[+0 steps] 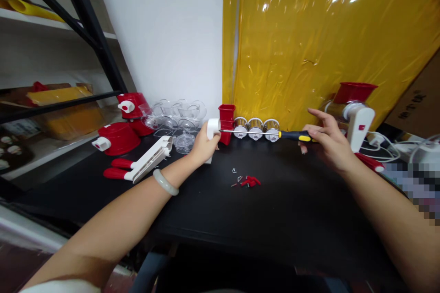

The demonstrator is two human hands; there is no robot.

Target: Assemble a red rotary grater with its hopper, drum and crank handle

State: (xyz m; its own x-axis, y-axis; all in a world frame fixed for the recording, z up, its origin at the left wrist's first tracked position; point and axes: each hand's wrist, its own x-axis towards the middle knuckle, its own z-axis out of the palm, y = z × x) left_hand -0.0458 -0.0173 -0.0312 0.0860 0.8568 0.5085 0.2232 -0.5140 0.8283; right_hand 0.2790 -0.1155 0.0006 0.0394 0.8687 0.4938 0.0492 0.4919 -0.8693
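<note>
My left hand (pixel 202 146) is closed around a white plastic part (pixel 213 128) with a red hopper (pixel 226 116) at its far side, held just above the black table (pixel 275 210). My right hand (pixel 328 142) grips the black and yellow handle of a screwdriver (pixel 295 136). Its thin metal shaft runs left and its tip meets the white part. A pale bangle sits on my left wrist. Small red pieces and screws (pixel 248 181) lie on the table between my hands.
Three metal drums with white ends (pixel 256 128) stand against the yellow sheet (pixel 326 41). An assembled red and white grinder (pixel 354 114) stands behind my right hand. Clear plastic bowls (pixel 178 116), red housings (pixel 117 137) and a white and red handle piece (pixel 144 165) lie left. Shelves stand far left, cables right.
</note>
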